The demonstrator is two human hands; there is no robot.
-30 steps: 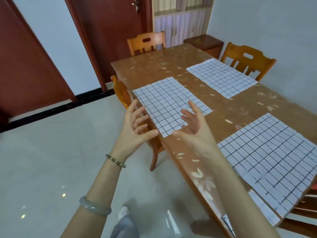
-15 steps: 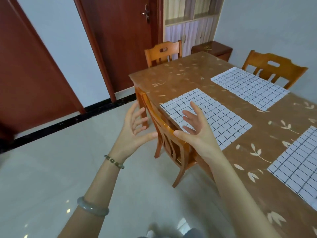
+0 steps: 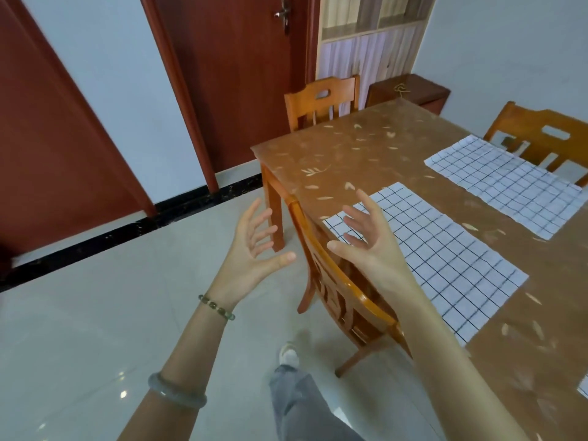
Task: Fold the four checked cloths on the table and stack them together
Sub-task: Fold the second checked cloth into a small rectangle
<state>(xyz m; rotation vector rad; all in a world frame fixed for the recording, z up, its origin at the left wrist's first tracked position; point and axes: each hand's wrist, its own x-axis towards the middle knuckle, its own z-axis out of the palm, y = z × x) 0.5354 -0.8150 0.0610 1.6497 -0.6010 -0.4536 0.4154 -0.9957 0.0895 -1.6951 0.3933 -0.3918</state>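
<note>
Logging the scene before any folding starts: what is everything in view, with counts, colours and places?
near checked cloth: one, white with dark grid, flat at the table's near edge
far checked cloth: one, same, flat at the table's far side
cloth sliver: one, same, right frame edge
table: one, brown, leaf-patterned, right
chairs: three, orange wood; near chair, end chair, right chair
doors: two, red-brown; middle door, left door
low cabinet: one, dark brown, beyond the table
left hand: one, open, raised; bead bracelet, bangle
right hand: one, open, raised, empty
</note>
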